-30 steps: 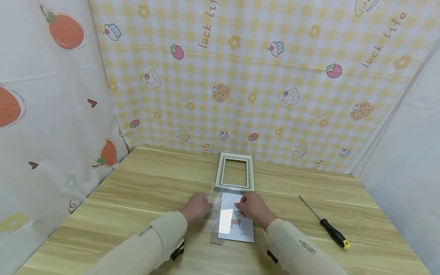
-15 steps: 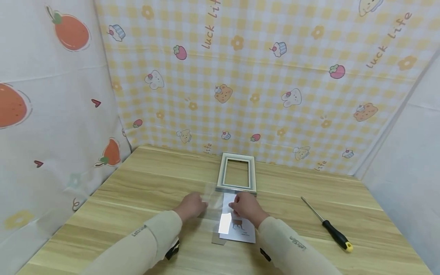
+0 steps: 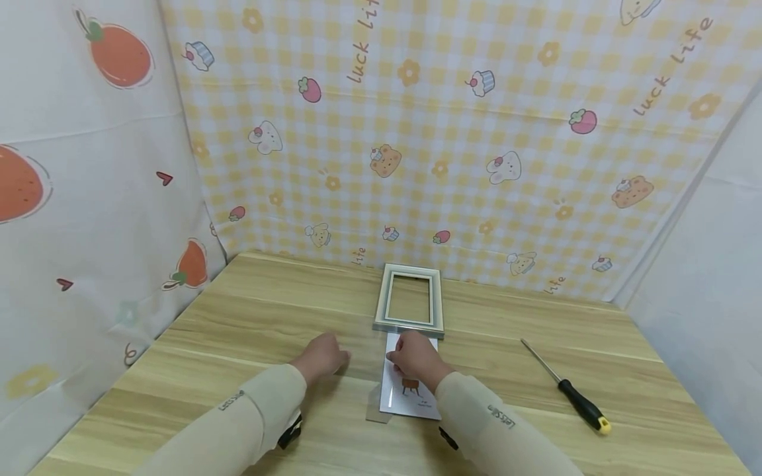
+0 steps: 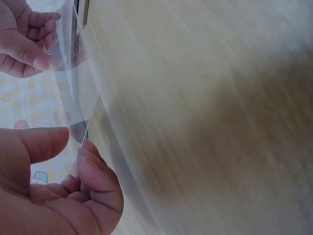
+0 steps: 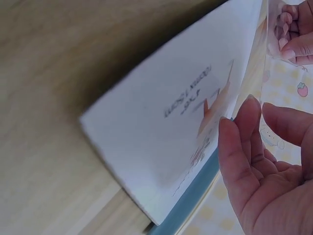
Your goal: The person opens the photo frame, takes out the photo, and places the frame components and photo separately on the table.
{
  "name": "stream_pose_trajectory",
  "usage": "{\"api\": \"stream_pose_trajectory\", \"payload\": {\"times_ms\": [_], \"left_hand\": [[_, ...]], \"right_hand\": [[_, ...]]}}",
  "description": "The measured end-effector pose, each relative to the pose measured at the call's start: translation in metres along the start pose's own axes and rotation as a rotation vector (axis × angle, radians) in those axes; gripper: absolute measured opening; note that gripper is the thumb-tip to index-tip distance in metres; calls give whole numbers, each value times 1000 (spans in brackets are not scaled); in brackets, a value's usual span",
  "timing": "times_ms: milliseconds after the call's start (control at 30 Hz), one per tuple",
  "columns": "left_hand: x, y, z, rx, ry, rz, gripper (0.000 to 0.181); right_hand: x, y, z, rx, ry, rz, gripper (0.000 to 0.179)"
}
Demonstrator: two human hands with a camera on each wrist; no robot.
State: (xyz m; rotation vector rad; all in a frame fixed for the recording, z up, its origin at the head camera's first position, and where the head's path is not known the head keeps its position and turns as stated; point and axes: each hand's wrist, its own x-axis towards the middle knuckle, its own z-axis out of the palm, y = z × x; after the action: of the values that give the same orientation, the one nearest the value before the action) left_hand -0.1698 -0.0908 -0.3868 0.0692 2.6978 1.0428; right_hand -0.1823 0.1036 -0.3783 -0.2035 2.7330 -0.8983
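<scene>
A clear plastic sheet (image 4: pixel 80 95) stretches between my two hands, slightly above the table and nearly invisible in the head view. My left hand (image 3: pixel 322 356) pinches its left edge with curled fingers and thumb. At the opposite edge my right hand (image 3: pixel 415 358) holds it between thumb and forefinger, over the white picture card (image 3: pixel 411 404). That card, printed with a small brown stool-like drawing and some text, lies flat; my right hand hides part of it. Just beyond lies an empty cream and grey-blue picture frame (image 3: pixel 437 301).
A screwdriver (image 3: pixel 574 400) with a black and yellow handle lies at the right of the wood-grain table (image 3: pixel 268 297). Some grey piece (image 3: pixel 377 415) shows at the card's lower left corner. Patterned cloth (image 3: pixel 333 132) closes off the back and sides.
Both hands have shifted left with the clear sheet, the left one farther from the card. The bright reflection over the card has shrunk to a thin streak. Frame and screwdriver stay put.
</scene>
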Motion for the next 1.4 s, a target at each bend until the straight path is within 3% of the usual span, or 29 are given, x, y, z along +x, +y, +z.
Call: {"api": "stream_pose_trajectory", "payload": {"times_ms": [400, 733, 967, 1400], "left_hand": [[-3, -9, -5, 70, 30, 14, 45], [-9, -12, -15, 24, 30, -37, 45], [-7, -13, -17, 26, -2, -83, 44], [-5, -21, -19, 66, 2, -88, 41]], "right_hand": [[3, -12, 5, 8, -39, -5, 25], [6, -19, 11, 54, -70, -2, 25], [5, -23, 12, 49, -87, -2, 26], [10, -29, 15, 15, -112, -26, 30]]}}
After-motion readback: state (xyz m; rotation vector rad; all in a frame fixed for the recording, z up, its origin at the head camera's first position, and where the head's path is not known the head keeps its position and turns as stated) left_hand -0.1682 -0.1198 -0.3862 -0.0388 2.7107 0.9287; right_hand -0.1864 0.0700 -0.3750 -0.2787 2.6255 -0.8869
